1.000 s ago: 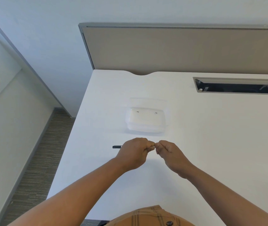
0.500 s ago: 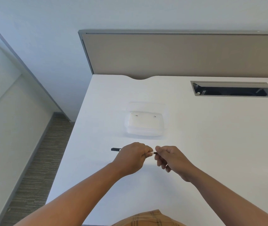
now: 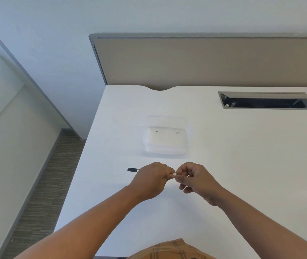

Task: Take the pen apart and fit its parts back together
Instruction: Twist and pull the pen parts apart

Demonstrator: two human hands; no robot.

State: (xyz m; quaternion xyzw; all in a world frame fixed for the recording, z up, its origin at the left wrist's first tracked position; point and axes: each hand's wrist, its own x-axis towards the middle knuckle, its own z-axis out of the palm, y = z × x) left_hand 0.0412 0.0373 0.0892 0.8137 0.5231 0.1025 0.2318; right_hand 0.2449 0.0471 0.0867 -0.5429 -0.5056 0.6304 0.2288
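My left hand (image 3: 151,179) is closed around the pen (image 3: 132,169). Only the pen's black end sticks out to the left of my fist, and a short whitish bit shows at the right between my two hands. My right hand (image 3: 195,179) pinches that right end with thumb and forefinger, its other fingers curled. Both hands hover just above the white desk (image 3: 242,165), close to its near left part. Most of the pen is hidden inside my left fist.
A clear plastic box (image 3: 166,141) sits on the desk just beyond my hands. An open cable hatch (image 3: 268,101) lies at the back right. A beige partition (image 3: 205,60) borders the far edge. The desk's left edge drops to carpet.
Both hands stay together on the pen. My right hand's fingers have shifted at the pen's right end, and a small whitish piece shows between the hands. The view moved slightly.
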